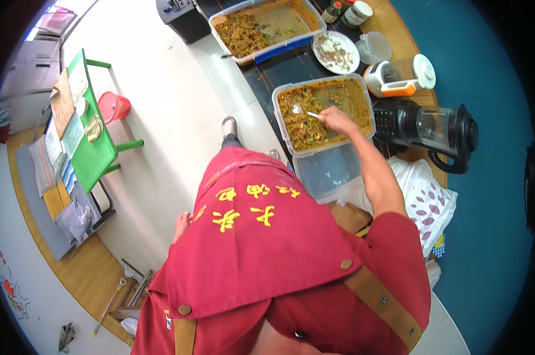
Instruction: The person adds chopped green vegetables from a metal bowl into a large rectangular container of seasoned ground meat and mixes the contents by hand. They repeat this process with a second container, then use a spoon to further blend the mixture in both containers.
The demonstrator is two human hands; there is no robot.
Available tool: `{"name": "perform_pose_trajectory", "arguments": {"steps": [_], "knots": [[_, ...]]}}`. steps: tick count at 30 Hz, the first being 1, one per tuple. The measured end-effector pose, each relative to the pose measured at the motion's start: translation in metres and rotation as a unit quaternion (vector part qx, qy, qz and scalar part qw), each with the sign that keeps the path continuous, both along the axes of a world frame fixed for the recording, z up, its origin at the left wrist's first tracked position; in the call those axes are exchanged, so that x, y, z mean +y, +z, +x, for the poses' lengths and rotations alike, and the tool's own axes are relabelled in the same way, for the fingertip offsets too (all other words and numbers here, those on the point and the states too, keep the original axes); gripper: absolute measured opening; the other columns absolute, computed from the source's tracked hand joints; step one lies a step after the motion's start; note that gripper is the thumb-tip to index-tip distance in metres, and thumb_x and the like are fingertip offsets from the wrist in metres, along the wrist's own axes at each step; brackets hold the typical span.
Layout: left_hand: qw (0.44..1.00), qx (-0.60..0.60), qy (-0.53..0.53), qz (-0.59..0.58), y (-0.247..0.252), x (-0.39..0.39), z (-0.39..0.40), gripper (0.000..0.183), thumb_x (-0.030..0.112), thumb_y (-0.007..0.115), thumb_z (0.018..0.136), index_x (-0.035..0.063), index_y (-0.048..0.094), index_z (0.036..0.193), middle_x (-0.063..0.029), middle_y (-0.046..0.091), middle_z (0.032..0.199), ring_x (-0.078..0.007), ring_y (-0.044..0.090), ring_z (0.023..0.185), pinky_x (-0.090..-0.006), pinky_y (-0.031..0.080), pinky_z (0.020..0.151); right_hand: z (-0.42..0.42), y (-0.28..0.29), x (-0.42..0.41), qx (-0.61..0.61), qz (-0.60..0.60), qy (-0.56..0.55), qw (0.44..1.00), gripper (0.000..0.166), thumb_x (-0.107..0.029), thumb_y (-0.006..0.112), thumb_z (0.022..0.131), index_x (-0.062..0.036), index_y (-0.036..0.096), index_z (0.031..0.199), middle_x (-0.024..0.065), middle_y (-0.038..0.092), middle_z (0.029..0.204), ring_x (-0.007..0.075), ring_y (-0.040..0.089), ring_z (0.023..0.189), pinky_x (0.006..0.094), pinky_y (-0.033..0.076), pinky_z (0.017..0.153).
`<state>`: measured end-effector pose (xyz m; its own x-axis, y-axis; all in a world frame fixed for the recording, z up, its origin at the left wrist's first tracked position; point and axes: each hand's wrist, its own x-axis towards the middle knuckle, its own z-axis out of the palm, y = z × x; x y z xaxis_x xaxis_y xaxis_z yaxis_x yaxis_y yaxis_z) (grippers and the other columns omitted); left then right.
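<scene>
My right hand point(335, 120) grips the handle of a metal spoon point(297, 108), whose bowl rests at the surface of a chopped, oily food filling point(305, 128). The filling lies in a clear plastic tub point(323, 81), heaped mostly on its left side, with smears over the right. My left hand point(183, 226) hangs beside my red apron point(249, 199), partly hidden by it; nothing shows in it. Behind the near tub, a second plastic tub point(289, 43) holds similar filling point(242, 35). A white plate point(336, 52) with small scraps on it stands between the tubs, to the right.
A white-and-orange blender point(398, 77) and a black blender point(427, 131) line the counter's right side, near lidded jars point(357, 14). A clear plastic lid or tub point(329, 173) lies before the near tub. On the left stand a green table point(90, 159) and a red basket point(113, 107).
</scene>
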<state>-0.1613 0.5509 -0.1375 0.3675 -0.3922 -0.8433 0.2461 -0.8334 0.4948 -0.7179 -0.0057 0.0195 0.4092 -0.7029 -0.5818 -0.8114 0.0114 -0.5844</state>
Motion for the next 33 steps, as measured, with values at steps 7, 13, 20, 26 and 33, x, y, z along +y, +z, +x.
{"name": "perform_pose_trajectory", "arguments": {"steps": [7, 13, 20, 26, 33], "knots": [[0.99, -0.064, -0.094, 0.082, 0.002, 0.008, 0.023, 0.04, 0.036, 0.054, 0.097, -0.0018, 0.064, 0.106, -0.0054, 0.067, 0.086, -0.0138, 0.059, 0.069, -0.031, 0.049, 0.062, -0.023, 0.0, 0.023, 0.02, -0.02, 0.123, 0.992, 0.031, -0.026, 0.057, 0.09, 0.0011, 0.065, 0.078, 0.0201, 0.064, 0.073, 0.0349, 0.061, 0.07, 0.0456, 0.047, 0.067], [0.993, -0.054, -0.099, 0.025, 0.002, 0.003, -0.004, 0.037, 0.035, 0.056, 0.097, -0.0012, 0.066, 0.099, -0.002, 0.064, 0.08, -0.0122, 0.057, 0.068, -0.0292, 0.046, 0.061, -0.019, 0.013, 0.029, 0.001, -0.028, 0.146, 0.989, 0.031, -0.027, 0.059, 0.089, 0.001, 0.065, 0.079, 0.0182, 0.062, 0.071, 0.0329, 0.06, 0.068, 0.0443, 0.046, 0.066], [0.988, -0.043, -0.135, 0.064, 0.021, -0.008, 0.004, 0.036, 0.034, 0.056, 0.098, -0.0013, 0.065, 0.102, -0.0017, 0.064, 0.081, -0.0113, 0.057, 0.07, -0.0289, 0.047, 0.062, -0.036, 0.001, 0.008, 0.036, 0.066, 0.032, 0.997, 0.032, -0.027, 0.062, 0.091, -0.0006, 0.062, 0.073, 0.0064, 0.053, 0.059, 0.0149, 0.05, 0.058, 0.0363, 0.041, 0.058], [0.998, -0.013, -0.046, 0.036, 0.031, -0.008, -0.021, 0.035, 0.03, 0.055, 0.099, -0.0032, 0.063, 0.106, -0.0036, 0.065, 0.086, -0.0118, 0.059, 0.075, -0.0288, 0.049, 0.067, -0.01, 0.045, -0.011, 0.012, 0.024, 0.059, 0.998, 0.034, -0.027, 0.061, 0.088, 0.0001, 0.059, 0.068, 0.0075, 0.052, 0.057, 0.0169, 0.05, 0.055, 0.0387, 0.041, 0.057], [0.996, -0.027, -0.083, 0.02, 0.03, -0.005, -0.001, 0.037, 0.03, 0.054, 0.1, -0.0049, 0.062, 0.11, -0.0079, 0.068, 0.097, -0.014, 0.062, 0.086, -0.029, 0.051, 0.075, 0.007, 0.005, 0.02, 0.018, -0.01, 0.095, 0.995, 0.034, -0.028, 0.059, 0.086, 0.0023, 0.061, 0.071, 0.0197, 0.061, 0.065, 0.0305, 0.056, 0.059, 0.0449, 0.044, 0.062]]}}
